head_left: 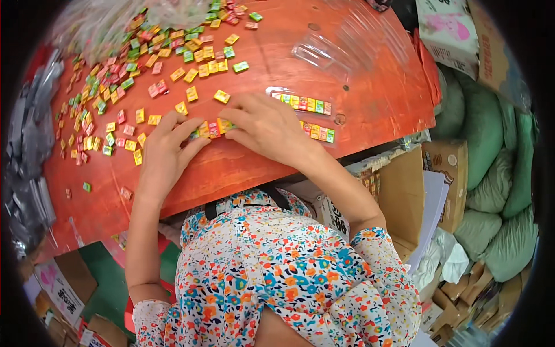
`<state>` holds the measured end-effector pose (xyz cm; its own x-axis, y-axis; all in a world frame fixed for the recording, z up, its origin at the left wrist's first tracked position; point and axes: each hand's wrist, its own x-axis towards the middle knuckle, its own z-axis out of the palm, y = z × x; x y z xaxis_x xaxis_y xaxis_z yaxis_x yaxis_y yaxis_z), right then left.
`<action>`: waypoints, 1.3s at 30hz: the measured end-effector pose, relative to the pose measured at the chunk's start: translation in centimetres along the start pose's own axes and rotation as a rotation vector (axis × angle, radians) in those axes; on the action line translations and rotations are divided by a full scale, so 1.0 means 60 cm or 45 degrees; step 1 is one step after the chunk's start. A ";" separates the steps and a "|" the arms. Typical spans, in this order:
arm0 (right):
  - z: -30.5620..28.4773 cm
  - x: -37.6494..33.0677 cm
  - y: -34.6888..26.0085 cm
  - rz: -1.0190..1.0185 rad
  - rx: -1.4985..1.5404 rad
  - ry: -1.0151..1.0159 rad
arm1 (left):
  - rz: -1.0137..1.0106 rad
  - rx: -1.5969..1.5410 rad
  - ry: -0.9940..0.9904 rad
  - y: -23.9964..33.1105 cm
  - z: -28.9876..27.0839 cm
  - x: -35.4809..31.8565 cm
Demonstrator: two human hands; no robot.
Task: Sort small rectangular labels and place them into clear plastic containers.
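Note:
A short row of small box-shaped wrapped packs (213, 129), in yellow, red and green, lies on the red table between my hands. My left hand (165, 147) pinches the row's left end with thumb and fingers. At the opposite end, my right hand (263, 124) has its fingers closed on the packs, partly covering them. Just right of that hand, a clear plastic tray (270, 91) holds a line of similar packs. Another line of packs (318, 132) sits nearer the table edge, its left end hidden by my right hand.
Many loose packs (188, 56) are scattered over the left and far parts of the red table (272, 55). A clear plastic bag (98, 26) lies at the far left, and empty clear trays (324, 52) at the far right. Cardboard boxes (445, 168) and green sacks (483, 130) stand to the right.

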<state>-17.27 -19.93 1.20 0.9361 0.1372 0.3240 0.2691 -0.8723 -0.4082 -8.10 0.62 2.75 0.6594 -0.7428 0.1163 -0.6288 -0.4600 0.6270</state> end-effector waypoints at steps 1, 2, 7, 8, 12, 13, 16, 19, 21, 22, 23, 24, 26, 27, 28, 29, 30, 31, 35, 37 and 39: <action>-0.019 -0.007 0.008 -0.003 -0.015 0.081 | 0.030 -0.023 -0.002 0.014 0.003 0.016; -0.036 -0.013 0.020 0.058 -0.056 0.061 | 0.132 -0.031 0.026 0.016 0.017 0.036; -0.109 -0.039 0.101 0.276 -0.182 0.158 | 0.420 0.078 0.035 0.055 0.082 0.181; -0.123 -0.043 0.116 0.392 -0.178 0.159 | 0.498 0.134 0.001 0.064 0.095 0.211; -0.135 -0.070 0.199 0.541 -0.279 0.220 | 0.630 0.196 -0.039 0.095 0.142 0.306; -0.133 -0.073 0.212 0.546 -0.276 0.224 | 0.664 0.186 -0.062 0.096 0.154 0.323; -0.128 -0.079 0.238 0.626 -0.278 0.198 | 0.707 0.179 -0.100 0.086 0.179 0.349; -0.126 -0.088 0.250 0.650 -0.195 0.199 | 0.774 0.113 -0.094 0.069 0.191 0.357; -0.128 -0.095 0.247 0.624 -0.204 0.281 | 0.834 0.045 -0.077 0.053 0.195 0.354; -0.126 -0.098 0.247 0.626 -0.199 0.282 | 0.806 0.048 -0.051 0.046 0.193 0.347; -0.125 -0.102 0.246 0.596 -0.271 0.313 | 0.778 0.050 -0.024 0.040 0.191 0.342; -0.123 -0.104 0.246 0.565 -0.345 0.344 | 0.778 0.052 -0.027 0.034 0.191 0.340; -0.119 -0.100 0.240 0.493 -0.378 0.346 | 1.012 0.280 0.116 0.023 0.194 0.330; -0.117 -0.098 0.238 0.418 -0.417 0.347 | 1.010 0.282 0.115 0.021 0.197 0.325; -0.112 -0.097 0.241 0.419 -0.416 0.346 | 0.997 0.405 0.045 0.025 0.199 0.316; -0.104 -0.097 0.249 0.324 -0.419 0.303 | 0.983 0.528 -0.025 0.028 0.201 0.310; -0.098 -0.099 0.253 0.228 -0.422 0.261 | 0.934 0.580 -0.074 0.029 0.206 0.308; -0.091 -0.103 0.253 0.226 -0.422 0.261 | 0.932 0.582 -0.072 0.032 0.203 0.307; -0.086 -0.112 0.249 0.320 -0.420 -0.107 | 0.927 0.730 -0.139 0.038 0.195 0.309; -0.086 -0.112 0.247 0.356 -0.360 -0.140 | 0.942 0.766 -0.171 0.033 0.196 0.312; -0.083 -0.111 0.246 0.335 -0.409 -0.129 | 0.945 0.685 -0.116 0.026 0.200 0.311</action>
<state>-20.63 -36.04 -2.74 0.9853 -0.0778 0.1521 -0.0509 -0.9835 -0.1736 -1.74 -19.79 -3.37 -0.0107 -0.9627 0.2704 -0.9996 0.0028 -0.0296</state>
